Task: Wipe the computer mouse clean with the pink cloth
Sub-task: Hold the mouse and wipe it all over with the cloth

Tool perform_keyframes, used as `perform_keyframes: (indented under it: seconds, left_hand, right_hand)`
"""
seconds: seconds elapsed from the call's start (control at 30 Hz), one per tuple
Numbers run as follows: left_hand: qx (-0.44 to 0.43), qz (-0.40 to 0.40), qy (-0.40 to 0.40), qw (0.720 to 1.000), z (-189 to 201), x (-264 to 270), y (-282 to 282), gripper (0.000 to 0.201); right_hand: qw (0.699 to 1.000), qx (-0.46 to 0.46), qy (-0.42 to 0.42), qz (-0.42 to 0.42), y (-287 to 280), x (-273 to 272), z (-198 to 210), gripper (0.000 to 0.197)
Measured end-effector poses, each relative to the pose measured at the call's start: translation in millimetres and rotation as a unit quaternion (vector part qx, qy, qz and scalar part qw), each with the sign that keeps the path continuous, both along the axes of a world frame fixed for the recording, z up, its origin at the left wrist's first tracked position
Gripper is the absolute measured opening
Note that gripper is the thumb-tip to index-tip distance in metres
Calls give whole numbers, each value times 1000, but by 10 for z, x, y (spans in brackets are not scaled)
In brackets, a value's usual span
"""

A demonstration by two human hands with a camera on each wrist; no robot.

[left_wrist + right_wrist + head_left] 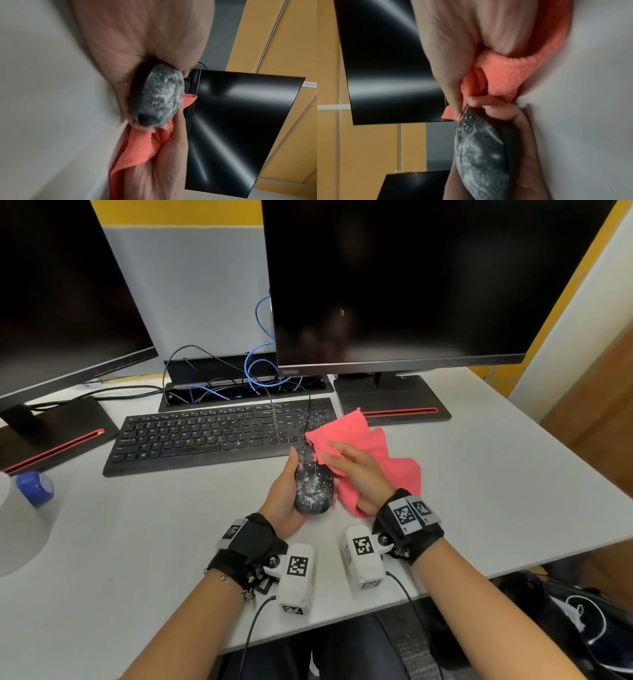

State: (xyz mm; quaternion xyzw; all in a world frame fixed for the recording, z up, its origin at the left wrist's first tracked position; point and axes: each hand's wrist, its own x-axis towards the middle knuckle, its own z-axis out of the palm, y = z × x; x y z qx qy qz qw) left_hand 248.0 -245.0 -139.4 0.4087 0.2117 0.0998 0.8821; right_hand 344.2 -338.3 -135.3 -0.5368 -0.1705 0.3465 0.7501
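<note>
- The left hand (284, 501) cradles the black, oval, plastic computer mouse (313, 482) from beneath, thumb along its left flank and fingertips (150, 129) curled round its right edge; the mouse is lifted just above the grey table (137, 542).
- White powdery specks and smears cover the mouse's top shell, clearest in the left wrist view (159, 97).
- The right hand (356, 474) grips the pink, fuzzy, crumpled cloth (373, 453), fingers bunched into its folds; its thumb presses a corner of the cloth (452, 113) against the front right edge of the mouse.
- The rest of the cloth spills out past the right hand, away from the mouse, and trails onto the table.
- Just beyond the held mouse lies a black keyboard (212, 436), the mouse's thin cord running over it.
- Further back stand two dark monitors, one behind each hand (411, 285) (58, 296).
- A tangle of blue cable (260, 364) sits between the monitors.
</note>
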Motion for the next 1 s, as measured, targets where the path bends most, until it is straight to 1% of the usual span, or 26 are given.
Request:
perform_keyframes:
  seconds: [0.07,0.1,0.13,0.27,0.37,0.57,0.67,0.77,0.9,1.0]
  left_hand:
    - [6,-4,2,1000,25,1,-7,61]
    - [11,-8,3,1000,38,1,-10,60]
    - [16,-13,5,1000,46,3,-11,60]
    - [21,-15,10,1000,52,-9,-3,60]
    - [27,-8,13,1000,37,-11,-8,61]
    - [39,15,12,999,18,1,-31,61]
    - [40,12,23,999,15,-8,-38,59]
    - [49,9,24,998,43,-11,-57,59]
    - [97,7,42,994,77,-7,-101,64]
    - [144,24,65,987,69,-18,-54,62]
  right_hand:
    - [1000,-8,-8,10,4,7,18,35]
    - [1000,-13,-2,21,2,19,20,36]
    - [999,-13,13,33,-6,20,37,35]
    - [996,4,61,71,-32,50,44,18]
    - [995,13,68,74,-39,10,76,15]
    - [995,2,20,93,-107,-14,96,22]
    - [996,5,33,79,-114,-14,78,23]
    - [997,-8,21,76,-107,-23,74,20]
    - [995,-22,18,91,-129,-12,38,30]
    - [997,-13,8,76,-133,-52,51,24]
